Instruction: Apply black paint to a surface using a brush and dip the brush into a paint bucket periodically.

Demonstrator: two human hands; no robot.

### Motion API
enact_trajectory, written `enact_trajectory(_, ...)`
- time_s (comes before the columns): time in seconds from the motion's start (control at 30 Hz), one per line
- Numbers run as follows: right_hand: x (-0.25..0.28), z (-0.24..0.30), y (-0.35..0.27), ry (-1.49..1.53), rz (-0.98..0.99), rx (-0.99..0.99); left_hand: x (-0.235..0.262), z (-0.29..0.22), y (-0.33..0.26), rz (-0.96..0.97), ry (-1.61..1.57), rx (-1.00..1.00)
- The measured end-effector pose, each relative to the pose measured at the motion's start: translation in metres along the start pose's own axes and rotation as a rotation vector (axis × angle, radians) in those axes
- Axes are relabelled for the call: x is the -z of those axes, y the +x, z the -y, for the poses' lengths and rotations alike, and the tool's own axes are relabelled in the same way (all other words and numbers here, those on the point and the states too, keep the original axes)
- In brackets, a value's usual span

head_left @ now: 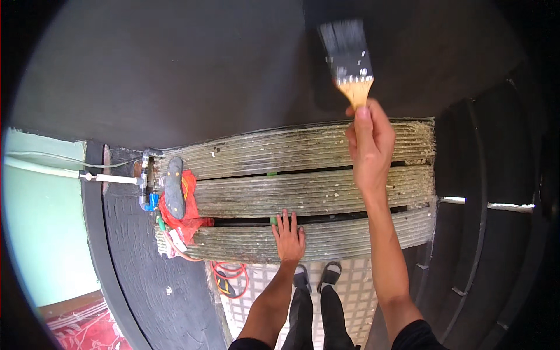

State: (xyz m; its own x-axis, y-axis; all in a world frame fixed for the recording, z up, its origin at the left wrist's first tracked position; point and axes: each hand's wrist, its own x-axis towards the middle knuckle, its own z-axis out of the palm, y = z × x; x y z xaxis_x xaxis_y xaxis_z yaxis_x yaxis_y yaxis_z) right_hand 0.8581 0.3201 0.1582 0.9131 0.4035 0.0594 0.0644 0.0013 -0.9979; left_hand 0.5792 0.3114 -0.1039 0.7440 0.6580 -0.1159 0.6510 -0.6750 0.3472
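A wide flat paintbrush (pixel 356 87) with a pale wooden handle is gripped in my right hand (pixel 372 140). Its dark, paint-covered bristles point up and away from me, over the dark grey wall (pixel 233 70); whether they touch it I cannot tell. A darker patch of the wall surrounds the brush. My left hand (pixel 289 238) lies with fingers spread on the nearest slat of a weathered ribbed wooden bench (pixel 326 245). Its fingertips reach the dark gap between two slats, beside a small green piece (pixel 273 221).
A grey sandal (pixel 174 186) lies on a red plastic bag (pixel 188 219) at the bench's left end, beside white pipes (pixel 116 179) with a blue fitting (pixel 153 202). An orange hose (pixel 245 280) coils on the tiled floor (pixel 262 315). Dark slatted panels (pixel 455 245) stand at right.
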Motion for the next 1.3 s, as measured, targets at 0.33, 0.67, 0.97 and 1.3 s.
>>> enact_trajectory(0.33,-0.001,-0.217,-0.010,-0.437,0.043,-0.347,-0.005,-0.013,0.000,0.045,-0.072,-0.012)
enact_trajectory(0.67,-0.016,-0.086,0.016,-0.077,0.009,-0.053,-0.001,-0.001,0.001,0.010,-0.049,0.001)
enact_trajectory(0.97,0.007,-0.222,-0.008,-0.376,0.137,-0.684,-0.004,-0.002,0.000,0.011,-0.048,0.003)
enact_trajectory(1.3,0.005,-0.176,0.003,-0.101,-0.006,-0.235,-0.003,-0.011,0.000,0.013,-0.066,-0.008)
